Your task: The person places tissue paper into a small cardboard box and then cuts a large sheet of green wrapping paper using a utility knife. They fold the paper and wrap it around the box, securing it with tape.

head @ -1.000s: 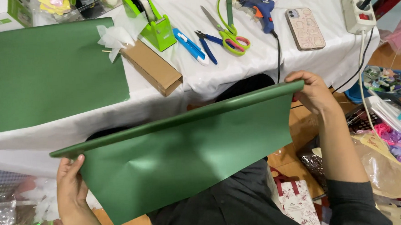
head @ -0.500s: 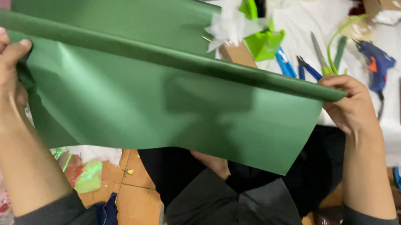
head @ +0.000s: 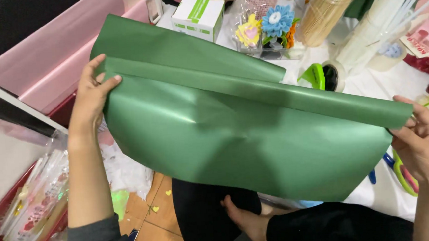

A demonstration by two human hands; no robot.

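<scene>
A tabletop [head: 371, 83] draped in white cloth fills the far right, crowded with craft supplies: a white and green box [head: 198, 15], felt flowers [head: 268, 25] in a clear case, a bundle of wooden skewers [head: 324, 9] and a green tape dispenser [head: 318, 76]. At far left, pink sheets [head: 47, 61] lie on a white-edged rack, with dark sheets [head: 10, 110] just below them. The near floor is brown tile [head: 149, 224], scattered with small heart-shaped scraps. A red basket [head: 8, 237] of clear-wrapped packets sits at near left. Light is soft and even, indoor, without hard shadows.
</scene>
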